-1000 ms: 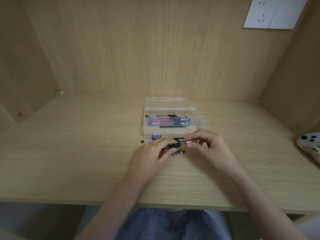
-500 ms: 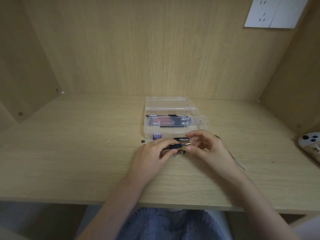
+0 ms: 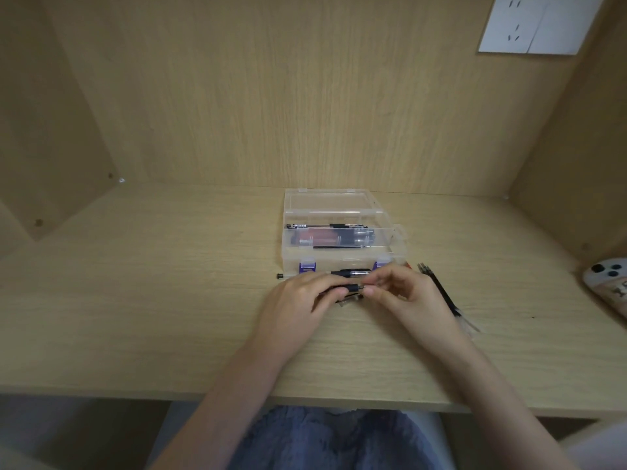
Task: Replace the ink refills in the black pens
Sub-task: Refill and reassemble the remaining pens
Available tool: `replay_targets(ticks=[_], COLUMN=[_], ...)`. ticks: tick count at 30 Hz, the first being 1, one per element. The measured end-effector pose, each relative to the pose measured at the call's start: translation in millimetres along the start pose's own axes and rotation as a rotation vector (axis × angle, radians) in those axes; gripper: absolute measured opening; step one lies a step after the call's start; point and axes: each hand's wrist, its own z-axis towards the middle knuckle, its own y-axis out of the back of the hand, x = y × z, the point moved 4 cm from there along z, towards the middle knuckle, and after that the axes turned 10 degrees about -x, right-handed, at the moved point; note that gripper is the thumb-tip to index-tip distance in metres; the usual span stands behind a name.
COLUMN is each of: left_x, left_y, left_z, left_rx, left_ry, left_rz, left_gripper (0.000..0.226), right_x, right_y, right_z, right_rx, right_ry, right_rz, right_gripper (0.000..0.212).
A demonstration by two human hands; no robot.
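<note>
Head view has us partway through the swap on one pen. Our left hand [image 3: 298, 300] curls round the black pen [image 3: 351, 287], and our right hand [image 3: 407, 296] pinches its tip end between thumb and forefinger, both low over the desk [image 3: 169, 317]. We judge the task partly done at best. A dark pen piece [image 3: 349, 273] lies just beyond our knuckles and a clear part [image 3: 349, 300] sits beneath our fingers. Loose refills [image 3: 441, 293] lie just right of our right hand, and more pens sit in the clear box [image 3: 288, 252] beyond both hands. Whether the tip is going on or coming off, we cannot tell: our fingers hide the joint, and no refill shows inside.
</note>
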Motion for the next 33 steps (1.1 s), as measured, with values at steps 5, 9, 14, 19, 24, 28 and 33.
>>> replay_targets(ticks=[5, 9, 14, 19, 24, 28, 33], left_x=[-2, -4, -4, -2, -3, 0, 6], left_y=[3, 6, 8, 8, 8, 7, 12], left_z=[1, 1, 1, 1, 1, 1, 2], left_rx=[-0.049, -0.085, -0.118, -0.130, -0.139, -0.106, -0.217], left_ry=[-0.050, -0.080, -0.111, -0.116, -0.127, -0.013, 0.111], left_rz=[0.004, -0.002, 0.006, -0.014, -0.014, -0.101, -0.156], left_gripper=[0.019, 0.018, 0.019, 0.019, 0.018, 0.018, 0.024], right_x=[0, 0, 3, 8, 9, 8, 4], right_y=[-1, -3, -6, -7, -8, -5, -4], right_z=[0, -1, -2, -2, -3, -3, -1], right_rx=[-0.005, -0.017, -0.013, -0.007, 0.012, -0.029, -0.008], right_ry=[0.000, -0.008, -0.039, -0.062, -0.099, -0.076, 0.070], right_rz=[-0.054, -0.045, -0.037, -0.054, -0.023, 0.036, -0.230], right_gripper=[0.001, 0.006, 0.009, 0.014, 0.017, 0.018, 0.017])
